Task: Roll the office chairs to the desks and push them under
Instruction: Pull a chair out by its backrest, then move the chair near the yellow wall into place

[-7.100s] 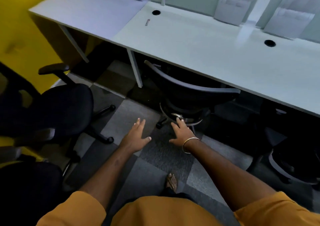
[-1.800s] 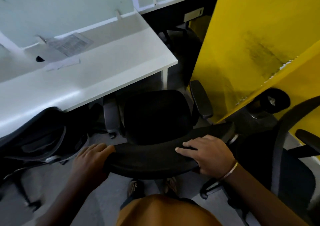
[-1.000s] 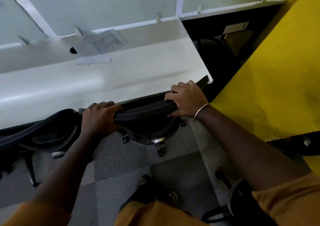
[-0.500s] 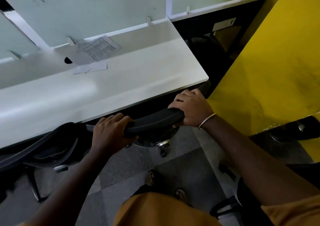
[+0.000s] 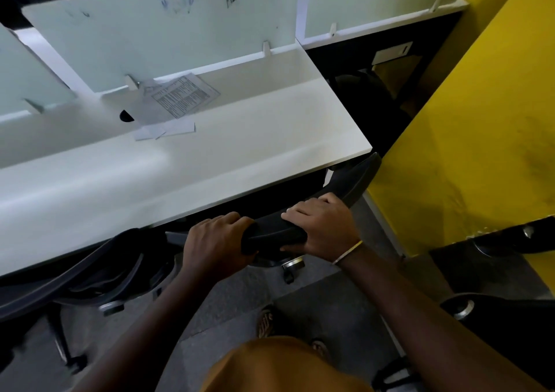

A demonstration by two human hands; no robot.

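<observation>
Head view: my left hand [image 5: 214, 246] and right hand [image 5: 322, 229] clench the chair backrest [image 5: 345, 187] top for steering, its seat tucked beneath the desk [image 5: 210, 163] front edge.

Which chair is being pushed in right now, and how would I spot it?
Find the white desk that ends beside the yellow wall. The black chair sits at that end, its seat under the desktop. Unlike the neighbouring chair to the left, its backrest top is gripped by the left hand and right hand.
</observation>
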